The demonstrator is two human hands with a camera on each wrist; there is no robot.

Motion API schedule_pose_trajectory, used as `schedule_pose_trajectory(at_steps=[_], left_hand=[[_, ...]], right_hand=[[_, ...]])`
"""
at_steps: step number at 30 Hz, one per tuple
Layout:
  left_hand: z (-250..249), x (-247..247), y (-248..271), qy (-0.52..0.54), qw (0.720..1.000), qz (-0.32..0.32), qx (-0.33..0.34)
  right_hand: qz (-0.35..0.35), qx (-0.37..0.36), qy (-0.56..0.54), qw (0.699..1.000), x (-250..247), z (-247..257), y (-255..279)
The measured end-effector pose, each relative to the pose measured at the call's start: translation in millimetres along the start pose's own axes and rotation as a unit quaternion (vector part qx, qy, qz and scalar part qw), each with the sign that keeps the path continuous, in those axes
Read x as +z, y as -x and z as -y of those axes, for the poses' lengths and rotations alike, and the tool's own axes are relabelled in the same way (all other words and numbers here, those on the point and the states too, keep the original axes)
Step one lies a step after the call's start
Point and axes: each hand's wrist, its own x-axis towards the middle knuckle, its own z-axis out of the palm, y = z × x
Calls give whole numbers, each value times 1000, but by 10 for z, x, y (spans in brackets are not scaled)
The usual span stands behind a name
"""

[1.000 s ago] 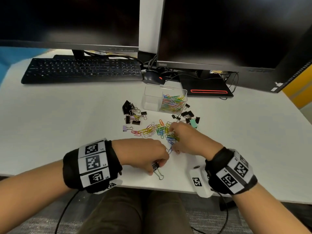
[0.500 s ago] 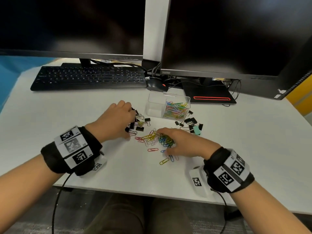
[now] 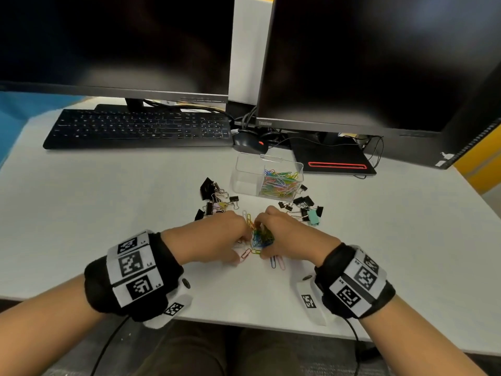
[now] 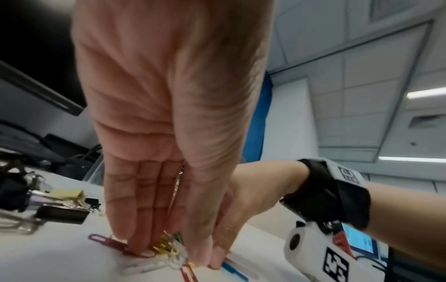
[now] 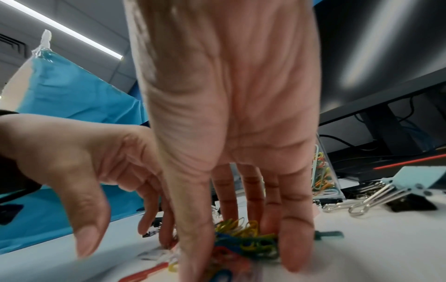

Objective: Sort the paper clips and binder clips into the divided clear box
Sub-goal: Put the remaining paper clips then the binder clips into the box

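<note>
**Both hands meet over the loose paper clips (image 3: 261, 236), on the desk (image 3: 108, 213) just in front of the clear box (image 3: 244, 175).**
Half a second back the left hand (image 3: 214, 240) was at the binder clips (image 3: 217, 199). It has since crossed over, and its straight fingers press clips to the desk. The right hand (image 3: 290, 234) arches above, thumb and fingers clasped round the heap. This is probably a two-handed scoop toward the box's right compartment, which already holds paper clips.

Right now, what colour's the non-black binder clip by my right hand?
Mint-green binder clip, clearest in head view.
</note>
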Motion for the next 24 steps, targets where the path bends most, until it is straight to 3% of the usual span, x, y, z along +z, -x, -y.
schedule_pose_trajectory(at_steps=[3, 7, 9, 14, 18, 22, 24], left_hand=[[74, -100, -25, 35, 998, -59, -11], [314, -440, -188, 23, 972, -226, -61], [436, -611, -310, 28, 958, -270, -90], [656, -674, -586, -4, 970, -211, -123], [724, -605, -670, 18, 968, -215, -128], [732, -568, -696, 54, 963, -229, -129], [728, -569, -700, 59, 963, -232, -128]], right_hand=[[-16, -22, 36, 999, -36, 0, -17], [-49, -34, 54, 997, -25, -20, -38], [-73, -40, 44, 996, -28, -52, -54], [-114, -21, -110, 987, -161, -206, -1], [-199, 0, -210, 957, -433, -313, 42], [-319, -18, -183, 930, -817, -385, -41], [-338, -22, -168, 926, -919, -421, -177]])
